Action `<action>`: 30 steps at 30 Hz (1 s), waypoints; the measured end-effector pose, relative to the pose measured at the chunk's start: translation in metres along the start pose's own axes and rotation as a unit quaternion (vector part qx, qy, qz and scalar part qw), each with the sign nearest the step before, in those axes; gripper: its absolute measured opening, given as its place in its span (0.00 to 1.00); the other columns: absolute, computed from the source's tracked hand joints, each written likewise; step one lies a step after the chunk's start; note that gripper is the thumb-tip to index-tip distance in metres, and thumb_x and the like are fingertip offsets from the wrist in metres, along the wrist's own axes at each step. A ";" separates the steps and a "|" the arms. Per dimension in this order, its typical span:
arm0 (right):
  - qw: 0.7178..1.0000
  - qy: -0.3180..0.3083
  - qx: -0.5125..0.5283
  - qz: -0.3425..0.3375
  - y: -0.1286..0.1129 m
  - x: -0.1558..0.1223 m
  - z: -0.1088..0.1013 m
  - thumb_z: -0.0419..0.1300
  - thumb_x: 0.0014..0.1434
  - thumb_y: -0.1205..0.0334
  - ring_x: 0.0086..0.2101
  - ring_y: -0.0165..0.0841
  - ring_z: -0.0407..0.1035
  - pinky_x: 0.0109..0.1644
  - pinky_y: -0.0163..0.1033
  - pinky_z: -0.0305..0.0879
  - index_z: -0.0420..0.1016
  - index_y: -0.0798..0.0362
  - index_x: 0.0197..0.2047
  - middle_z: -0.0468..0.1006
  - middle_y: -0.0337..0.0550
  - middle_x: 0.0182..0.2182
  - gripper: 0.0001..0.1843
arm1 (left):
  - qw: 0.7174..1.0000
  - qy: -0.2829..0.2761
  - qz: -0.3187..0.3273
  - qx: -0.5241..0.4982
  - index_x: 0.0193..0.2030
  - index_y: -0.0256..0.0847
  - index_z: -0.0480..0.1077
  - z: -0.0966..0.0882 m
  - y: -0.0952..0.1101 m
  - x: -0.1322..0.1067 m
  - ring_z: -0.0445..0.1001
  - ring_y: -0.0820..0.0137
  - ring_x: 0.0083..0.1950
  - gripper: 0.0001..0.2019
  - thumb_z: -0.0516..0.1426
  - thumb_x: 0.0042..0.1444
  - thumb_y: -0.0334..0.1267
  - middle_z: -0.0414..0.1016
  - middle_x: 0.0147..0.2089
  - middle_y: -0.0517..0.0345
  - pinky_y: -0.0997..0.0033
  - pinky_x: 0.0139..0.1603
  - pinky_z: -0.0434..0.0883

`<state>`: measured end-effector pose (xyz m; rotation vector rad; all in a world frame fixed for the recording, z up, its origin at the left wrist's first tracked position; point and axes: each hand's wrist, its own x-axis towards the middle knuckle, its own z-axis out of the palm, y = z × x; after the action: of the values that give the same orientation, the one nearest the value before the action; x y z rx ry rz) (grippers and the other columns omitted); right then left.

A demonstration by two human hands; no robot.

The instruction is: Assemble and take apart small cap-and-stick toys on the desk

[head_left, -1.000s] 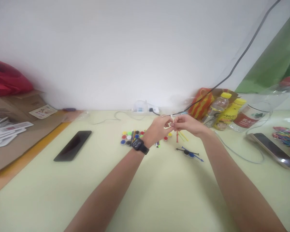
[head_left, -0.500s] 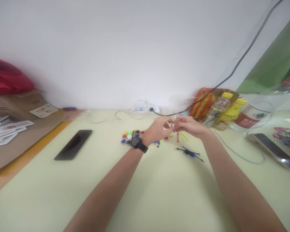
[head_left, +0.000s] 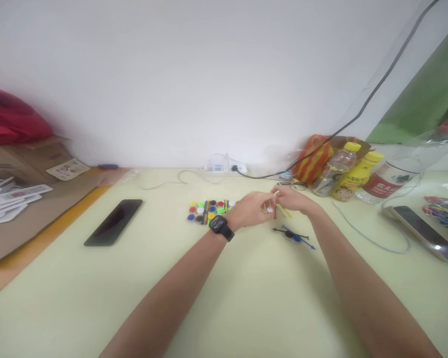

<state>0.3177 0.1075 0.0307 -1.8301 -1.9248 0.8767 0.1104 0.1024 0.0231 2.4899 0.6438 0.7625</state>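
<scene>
My left hand (head_left: 252, 209), with a black watch (head_left: 220, 226) on its wrist, is closed in a pinch on a small white round piece (head_left: 270, 210). Close beside it, my right hand (head_left: 293, 199) pinches a thin white stick (head_left: 276, 194), partly covered by the fingers. Whether the two white pieces are joined I cannot tell. Under and left of my left hand lie rows of coloured round pieces (head_left: 191, 218) with coloured sticks among them. A black and blue pair of discs with arrow-tipped sticks (head_left: 293, 237) lies below my right hand. Yellow sticks (head_left: 286, 211) lie beneath the hands.
A black phone (head_left: 113, 223) lies at left, another phone (head_left: 427, 232) at right. Bottles, one with a yellow label (head_left: 353, 178), stand at the back right near a power strip (head_left: 224, 164). A cardboard box (head_left: 26, 159) and papers occupy the left edge.
Both hands have moved slightly right and down with the white pieces. My left hand now uncovers more of the coloured round pieces, and the white round piece shows more plainly.
</scene>
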 end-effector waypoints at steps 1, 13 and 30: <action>1.000 0.001 -0.030 0.006 0.002 0.002 0.002 0.61 0.56 0.63 0.36 0.34 0.70 0.36 0.35 0.62 0.71 0.51 0.43 0.79 0.44 0.37 0.10 | 1.000 -0.021 0.000 0.012 0.40 0.43 0.78 0.003 -0.001 -0.001 0.78 0.64 0.41 0.07 0.61 0.55 0.32 0.82 0.40 0.57 0.67 0.42 0.73; 0.975 0.010 -0.204 0.085 0.013 0.010 0.008 0.70 0.52 0.45 0.42 0.45 0.75 0.37 0.41 0.65 0.72 0.55 0.47 0.80 0.58 0.47 0.27 | 0.993 -0.034 0.022 0.113 0.41 0.44 0.80 0.017 -0.021 -0.007 0.72 0.60 0.48 0.06 0.61 0.60 0.32 0.82 0.46 0.54 0.60 0.51 0.70; 0.966 -0.189 -0.175 0.026 0.000 -0.025 -0.036 0.73 0.47 0.50 0.35 0.40 0.75 0.33 0.40 0.64 0.80 0.50 0.32 0.82 0.46 0.35 0.15 | 0.989 -0.029 -0.033 0.142 0.50 0.42 0.78 0.006 -0.030 -0.009 0.77 0.58 0.47 0.13 0.63 0.62 0.44 0.78 0.49 0.49 0.59 0.51 0.71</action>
<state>0.3430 0.0900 0.0622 -2.0316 -2.4048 1.0158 0.0988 0.1196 -0.0015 2.7195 0.8612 0.6083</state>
